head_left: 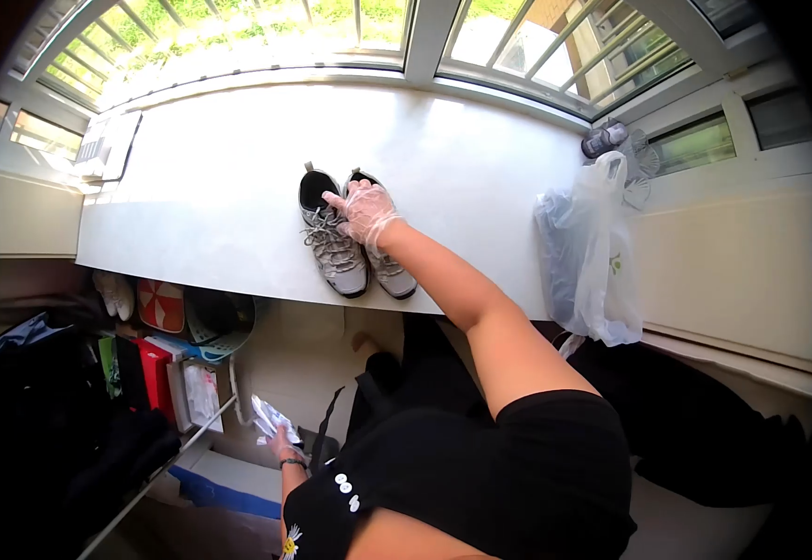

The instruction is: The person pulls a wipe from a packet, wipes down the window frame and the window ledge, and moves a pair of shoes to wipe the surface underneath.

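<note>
A pair of grey lace-up sneakers stands side by side on the white sill, toes toward me: the left sneaker (333, 245) and the right sneaker (393, 274). My right hand (367, 213), in a clear plastic glove, grips the right sneaker around its opening, covering its laces. Its thumb reaches across to the left sneaker's collar. Low on the left, below the sill, my left hand (284, 446) is also gloved and closed around a white packet with bluish print (273, 417). What the packet contains cannot be made out.
A white plastic bag (602, 257) stands at the sill's right, near a dark bottle-like item (604, 138). A white-and-dark flat object (112, 145) lies far left. Barred windows line the back. Below left are a red box (155, 378), a metal rail (158, 476) and dark bags.
</note>
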Tool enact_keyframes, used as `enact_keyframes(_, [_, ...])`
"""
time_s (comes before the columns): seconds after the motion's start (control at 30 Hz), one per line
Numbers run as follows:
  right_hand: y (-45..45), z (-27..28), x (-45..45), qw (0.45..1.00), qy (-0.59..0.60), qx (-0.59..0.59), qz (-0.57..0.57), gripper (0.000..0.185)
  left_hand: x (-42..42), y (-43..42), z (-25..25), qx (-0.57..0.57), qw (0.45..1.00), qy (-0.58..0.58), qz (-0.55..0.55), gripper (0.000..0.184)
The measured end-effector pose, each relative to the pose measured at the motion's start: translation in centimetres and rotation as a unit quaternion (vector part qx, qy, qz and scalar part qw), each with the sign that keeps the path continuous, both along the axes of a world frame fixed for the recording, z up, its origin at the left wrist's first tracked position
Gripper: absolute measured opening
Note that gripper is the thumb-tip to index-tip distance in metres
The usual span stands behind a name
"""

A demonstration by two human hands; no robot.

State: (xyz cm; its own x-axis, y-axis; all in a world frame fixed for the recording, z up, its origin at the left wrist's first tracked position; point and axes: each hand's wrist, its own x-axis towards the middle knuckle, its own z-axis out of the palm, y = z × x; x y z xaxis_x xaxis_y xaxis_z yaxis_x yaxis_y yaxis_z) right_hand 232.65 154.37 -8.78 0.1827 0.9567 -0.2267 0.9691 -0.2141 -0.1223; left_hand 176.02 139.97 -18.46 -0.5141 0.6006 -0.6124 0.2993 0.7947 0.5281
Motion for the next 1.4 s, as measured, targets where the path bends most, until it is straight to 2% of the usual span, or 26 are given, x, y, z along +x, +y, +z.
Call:
enact_keyframes(0.03, [1.2, 0.5, 0.1, 0.994, 0.01, -0.111, -0.003, 0.071, -0.6, -0.7, 0.3, -0.014, 1.0, 0.021, 0.018, 0.056])
enact_keyframes(0.07, [2.3, 0.2, 0.7, 0.975, 0.108, -0.195, -0.024, 0.077, -1.0, -1.4, 0.6, -0.028, 0.998, 0.044, 0.041, 0.056])
enact_keyframes(0.13, [3.1, -1.1, 2.3, 0.958, 0.168, -0.232, -0.018, 0.082, -2.4, -2.5, 0.5, -0.013, 0.999, 0.032, 0.033, 0.058])
enact_keyframes(0.17, [3.6, -1.9, 3.6, 0.949, 0.223, -0.224, 0.003, 0.086, -2.6, -2.9, 0.8, 0.015, 0.999, 0.004, 0.038, 0.059])
enact_keyframes(0.2, [3.9, -2.9, 4.3, 0.934, 0.282, -0.219, 0.024, 0.089, -3.5, -3.0, 0.6, -0.003, 0.999, 0.021, 0.049, 0.059])
enact_keyframes(0.3, [4.9, -3.9, 4.1, 0.939, 0.246, -0.235, 0.047, 0.086, -3.6, -2.4, 0.5, 0.045, 0.998, -0.01, 0.036, 0.053])
enact_keyframes(0.33, [4.9, -4.1, 3.9, 0.942, 0.239, -0.232, 0.04, 0.085, -1.3, -1.2, 2.5, 0.037, 0.998, -0.021, 0.051, 0.05])
enact_keyframes(0.43, [2.1, -1.3, 2.8, 0.956, 0.247, -0.155, 0.021, 0.067, -1.2, 0.7, 1.5, 0.049, 0.997, -0.055, 0.016, 0.05])
enact_keyframes(0.47, [1.0, -0.1, 2.5, 0.955, 0.249, -0.163, 0.015, 0.065, -1.0, 1.2, 1.3, 0.058, 0.996, -0.065, 0.001, 0.05])
enact_keyframes(0.53, [-3.0, 2.1, 2.1, 0.953, 0.299, -0.048, 0.006, 0.053, -0.8, 1.8, 0.6, 0.077, 0.99, -0.113, -0.022, 0.05])
enact_keyframes(0.6, [-7.3, 6.4, 1.3, 0.94, 0.329, -0.032, -0.078, 0.053, -0.6, 2.3, 0.0, 0.069, 0.991, -0.115, -0.024, 0.052])
enact_keyframes(0.63, [-9.8, 6.4, 1.6, 0.923, 0.374, 0.008, -0.088, 0.05, -0.4, 2.3, -0.2, 0.085, 0.989, -0.122, -0.001, 0.054])
enact_keyframes(0.7, [-14.5, 9.7, 0.5, 0.866, 0.459, -0.002, -0.198, 0.047, -2.2, 2.2, -2.4, 0.074, 0.992, -0.094, -0.033, 0.057])
enact_keyframes(0.73, [-17.0, 9.3, 0.6, 0.883, 0.426, 0.018, -0.198, 0.049, -3.2, 1.9, -3.5, 0.068, 0.994, -0.081, -0.043, 0.059])
enact_keyframes(0.8, [-21.1, 10.2, -0.6, 0.855, 0.462, 0.07, -0.223, 0.05, -4.5, 1.0, -4.8, 0.07, 0.993, -0.088, -0.031, 0.063])
enact_keyframes(0.87, [-24.4, 10.8, -2.5, 0.769, 0.542, 0.048, -0.336, 0.05, -5.3, -0.2, -5.2, 0.054, 0.997, -0.047, -0.034, 0.064])
enact_keyframes(0.93, [-26.3, 11.7, -4.9, 0.71, 0.586, 0.043, -0.389, 0.049, -5.7, -2.1, -5.3, 0.054, 0.997, -0.038, -0.028, 0.065])
enact_keyframes(1.03, [-28.3, 9.4, -6.6, 0.65, 0.637, -0.01, -0.415, 0.045, -6.1, -5.2, -6.5, 0.058, 0.996, -0.022, -0.061, 0.064])
enact_keyframes(1.07, [-28.0, 8.8, -7.7, 0.613, 0.662, -0.036, -0.429, 0.043, -5.7, -6.5, -5.9, 0.046, 0.997, -0.04, -0.052, 0.062])
enact_keyframes(1.13, [-27.2, 7.3, -9.0, 0.587, 0.676, -0.076, -0.439, 0.043, -4.6, -9.2, -5.5, 0.051, 0.996, -0.071, -0.018, 0.061])
enact_keyframes(1.23, [-25.9, 2.9, -11.0, 0.615, 0.681, -0.147, -0.369, 0.038, -4.1, -13.0, -4.4, 0.024, 0.993, -0.105, 0.041, 0.057])
enact_keyframes(1.27, [-25.8, 1.8, -11.8, 0.625, 0.68, -0.167, -0.346, 0.037, -5.2, -14.3, -4.7, 0.036, 0.997, -0.066, -0.018, 0.055])
enact_keyframes(1.33, [-25.8, -1.1, -12.2, 0.733, 0.618, -0.194, -0.21, 0.038, -5.0, -16.3, -2.7, 0.018, 0.995, -0.093, 0.002, 0.054])
enact_keyframes(1.4, [-26.0, -3.5, -14.1, 0.732, 0.623, -0.187, -0.205, 0.038, -5.0, -16.9, -1.1, -0.013, 0.995, -0.103, 0.01, 0.054])
